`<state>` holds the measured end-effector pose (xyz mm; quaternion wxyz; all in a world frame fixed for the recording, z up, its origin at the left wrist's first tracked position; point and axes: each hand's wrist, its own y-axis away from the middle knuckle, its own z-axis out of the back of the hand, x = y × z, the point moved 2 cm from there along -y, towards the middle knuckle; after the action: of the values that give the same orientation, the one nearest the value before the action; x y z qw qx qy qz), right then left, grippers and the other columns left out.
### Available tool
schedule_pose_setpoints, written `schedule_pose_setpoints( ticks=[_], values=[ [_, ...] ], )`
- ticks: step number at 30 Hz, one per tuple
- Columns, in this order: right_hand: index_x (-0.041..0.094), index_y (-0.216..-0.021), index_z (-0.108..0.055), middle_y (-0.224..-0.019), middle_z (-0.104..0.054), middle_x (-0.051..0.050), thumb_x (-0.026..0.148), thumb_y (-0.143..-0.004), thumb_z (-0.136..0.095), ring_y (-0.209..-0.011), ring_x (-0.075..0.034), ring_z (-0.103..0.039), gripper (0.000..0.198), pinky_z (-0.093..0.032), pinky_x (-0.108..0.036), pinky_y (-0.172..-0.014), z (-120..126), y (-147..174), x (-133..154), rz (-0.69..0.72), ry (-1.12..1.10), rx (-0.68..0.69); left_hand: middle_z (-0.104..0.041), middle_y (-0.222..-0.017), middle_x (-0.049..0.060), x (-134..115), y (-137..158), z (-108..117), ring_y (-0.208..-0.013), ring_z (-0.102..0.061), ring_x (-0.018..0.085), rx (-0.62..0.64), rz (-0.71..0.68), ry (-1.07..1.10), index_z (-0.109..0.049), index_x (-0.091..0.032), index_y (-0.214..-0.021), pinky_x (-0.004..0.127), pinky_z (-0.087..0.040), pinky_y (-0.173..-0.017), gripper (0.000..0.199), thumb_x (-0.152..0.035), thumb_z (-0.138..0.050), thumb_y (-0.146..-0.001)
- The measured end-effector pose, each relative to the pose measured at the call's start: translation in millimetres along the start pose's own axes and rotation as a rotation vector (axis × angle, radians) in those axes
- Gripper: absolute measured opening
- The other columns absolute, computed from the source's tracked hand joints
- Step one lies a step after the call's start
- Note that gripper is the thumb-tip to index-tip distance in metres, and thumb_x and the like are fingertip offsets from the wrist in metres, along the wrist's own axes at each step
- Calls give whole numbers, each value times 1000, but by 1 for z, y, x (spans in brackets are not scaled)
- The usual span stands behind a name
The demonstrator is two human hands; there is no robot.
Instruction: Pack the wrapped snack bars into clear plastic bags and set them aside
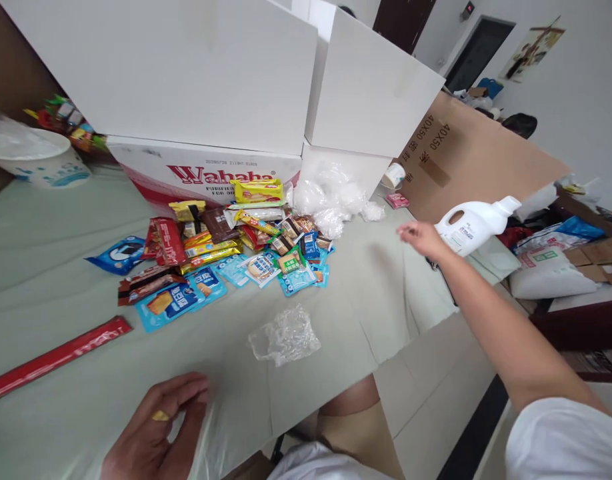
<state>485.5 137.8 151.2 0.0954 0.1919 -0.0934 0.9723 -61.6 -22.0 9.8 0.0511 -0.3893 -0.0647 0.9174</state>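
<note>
My left hand (159, 423) is low at the left, with thumb and fingertips pinched on a thin clear plastic bag (206, 443) that hangs from them. A yellow patch shows on one finger. Out to the right, my right hand (420, 239) hovers over the table edge with fingers loosely apart and nothing visible in them. Just beyond it stands a white handled bottle (469, 227). A crumpled clear plastic bag (286, 335) lies near the table's front edge. Behind it is a pile of wrapped snacks (246, 230), with blue packets (169, 303) at its front.
A white Wahaba carton (206, 80) stands behind the snacks. Crumpled clear bags (331, 193) lean by its right side. A long red packet (61, 357) lies at left, below a paper tub (41, 157). At right are a brown cardboard sheet (479, 150) and a white sack (551, 273).
</note>
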Motion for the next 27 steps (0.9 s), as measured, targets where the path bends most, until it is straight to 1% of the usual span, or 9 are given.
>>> schedule_pose_setpoints(
  ticks=[3,7,9,12,15,19,22,25,27],
  values=[
    [16,-88,-73,-76,-71,-3,38,-86,-59,-71,-16,-63,26,-48,-28,-72,-43,70,-21,-103,-252,241,-72,-113,7,-9,-30,4,-102,-72,26,8,7,46,-71,-25,-103,43,-60,-91,28,-46,-54,-95],
    [17,-89,-72,-71,-64,0,50,-85,-60,-63,-15,-55,35,-43,-29,-64,-68,142,-24,-177,-335,264,-70,-107,9,-27,-76,-5,-91,-70,24,1,59,180,-71,-20,-101,36,-60,-78,38,-51,-52,-91],
    [19,-91,-71,-67,-59,2,55,-84,-62,-61,-15,-51,38,-40,-28,-61,-75,166,-13,-227,-389,225,-70,-105,9,-32,-94,-18,-94,-68,22,38,58,213,-69,-18,-101,35,-58,-81,38,-49,-48,-92],
    [21,-92,-70,-62,-52,3,59,-84,-62,-58,-16,-47,40,-38,-28,-57,-88,193,20,-261,-475,200,-68,-107,9,-35,-107,-40,-91,-66,21,70,36,209,-66,-17,-108,35,-56,-83,39,-47,-45,-95],
    [22,-93,-70,-65,-55,1,59,-89,-58,-59,-17,-49,39,-40,-29,-58,-107,216,68,-231,-506,189,-65,-110,11,-39,-101,-55,-90,-64,21,129,-72,139,-64,-14,-115,39,-54,-89,42,-48,-47,-97],
    [23,-98,-69,-84,-66,-5,48,-99,-50,-75,-20,-61,32,-50,-32,-71,-137,243,142,-8,-420,146,-64,-102,12,-44,-85,-54,-102,-62,28,51,-94,-119,-65,-15,-102,41,-50,-89,42,-47,-38,-104],
    [22,-107,-67,-96,-68,-9,51,-99,-54,-89,-24,-64,33,-52,-35,-80,-164,254,187,149,-293,150,-64,-96,13,-47,-77,-54,-102,-59,31,84,-128,-314,-66,-17,-90,42,-47,-82,47,-52,-37,-104],
    [18,-115,-66,-106,-68,-14,51,-95,-61,-102,-30,-62,38,-51,-38,-82,-189,251,205,140,-169,147,-66,-94,13,-47,-75,-62,-101,-58,32,192,-173,-329,-66,-20,-83,43,-45,-81,32,-44,-53,-99],
    [19,-109,-67,-105,-69,-13,40,-96,-59,-100,-28,-62,26,-49,-37,-81,-200,244,204,118,-203,169,-66,-95,12,-43,-77,-68,-101,-59,31,222,-183,-212,-64,-20,-83,43,-44,-83,19,-32,-56,-95]
  ],
)
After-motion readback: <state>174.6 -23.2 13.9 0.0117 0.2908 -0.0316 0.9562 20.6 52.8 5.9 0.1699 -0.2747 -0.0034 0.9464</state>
